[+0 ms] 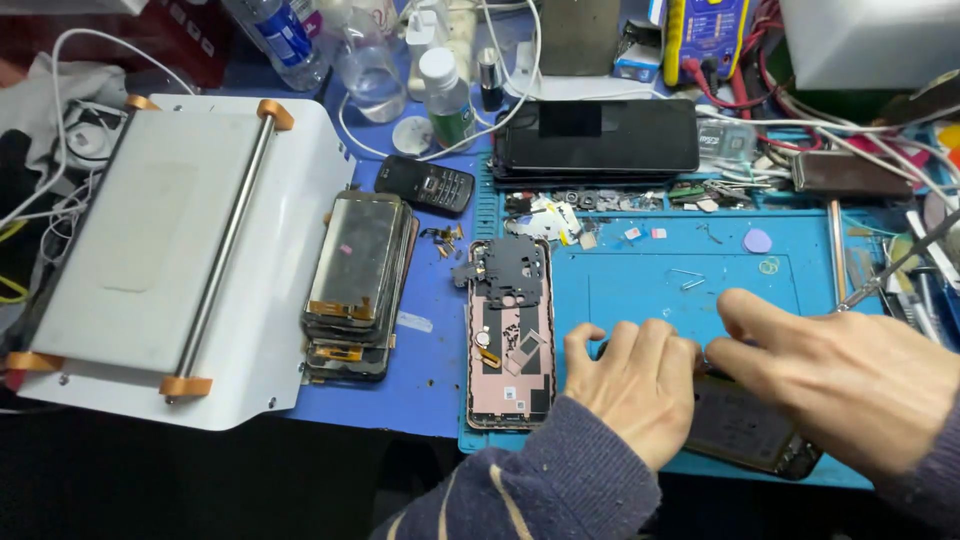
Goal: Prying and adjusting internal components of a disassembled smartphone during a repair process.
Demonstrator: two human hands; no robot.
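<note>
My left hand (pixel 630 385) rests knuckles-up on the blue work mat (pixel 690 260), fingers curled over the near end of a dark phone (pixel 745 430) that lies flat under both hands. My right hand (pixel 850 380) grips a thin metal tool (pixel 900 262) whose shaft rises to the upper right; its fingertips meet the left hand's over the phone. To the left of my hands lies an opened phone back shell (pixel 508 340) with a dark board piece on its upper part.
A white heating-plate machine (pixel 170 260) with orange knobs fills the left. Beside it is a stack of phone screens (pixel 358 285). A small keypad phone (pixel 425 184), bottles (pixel 448 100), a large dark screen (pixel 597 137), loose screws, parts and cables crowd the back.
</note>
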